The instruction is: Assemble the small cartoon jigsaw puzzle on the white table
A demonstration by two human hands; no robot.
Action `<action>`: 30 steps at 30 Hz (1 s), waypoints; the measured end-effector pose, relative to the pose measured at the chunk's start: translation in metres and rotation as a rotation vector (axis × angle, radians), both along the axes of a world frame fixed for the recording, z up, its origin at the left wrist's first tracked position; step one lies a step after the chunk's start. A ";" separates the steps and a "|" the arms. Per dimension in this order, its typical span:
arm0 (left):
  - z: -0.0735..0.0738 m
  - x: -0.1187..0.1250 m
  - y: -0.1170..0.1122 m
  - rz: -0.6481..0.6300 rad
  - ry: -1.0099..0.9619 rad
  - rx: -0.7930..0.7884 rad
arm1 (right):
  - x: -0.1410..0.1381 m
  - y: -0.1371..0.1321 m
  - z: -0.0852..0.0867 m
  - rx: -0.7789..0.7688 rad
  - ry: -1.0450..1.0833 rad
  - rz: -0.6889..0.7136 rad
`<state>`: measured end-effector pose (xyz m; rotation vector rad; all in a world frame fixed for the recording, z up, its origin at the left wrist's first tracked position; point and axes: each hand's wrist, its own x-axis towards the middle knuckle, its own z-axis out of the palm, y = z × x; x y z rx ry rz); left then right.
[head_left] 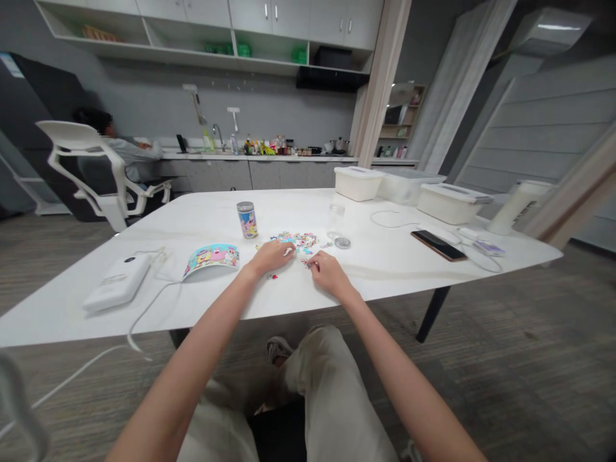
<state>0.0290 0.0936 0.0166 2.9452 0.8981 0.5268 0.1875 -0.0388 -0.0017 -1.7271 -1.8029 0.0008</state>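
Observation:
Small, colourful jigsaw puzzle pieces (303, 240) lie in a loose heap on the white table, just beyond my hands. My left hand (272, 256) rests at the near left side of the heap, fingers curled together; what they hold is too small to make out. To its right, my right hand (330, 272) pinches a small puzzle piece (307, 262) between thumb and finger, close to the tabletop. A few reddish pieces (273, 277) lie apart, nearer the table's front edge. Left of the heap stands a cartoon-printed jar (248, 222) with a metal lid. A curved cartoon picture card (212, 258) lies farther left.
Behind the heap stands a clear jar (335, 221), with a round lid (342, 243) before it. A phone (437, 245), cables and white storage boxes (359, 183) occupy the right. A white device (119, 281) sits left. Someone sits in a chair (91, 154) beyond.

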 end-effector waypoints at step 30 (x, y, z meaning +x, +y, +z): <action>-0.016 -0.006 -0.073 -0.222 -0.109 -0.010 | 0.025 0.009 -0.007 0.086 0.613 -0.264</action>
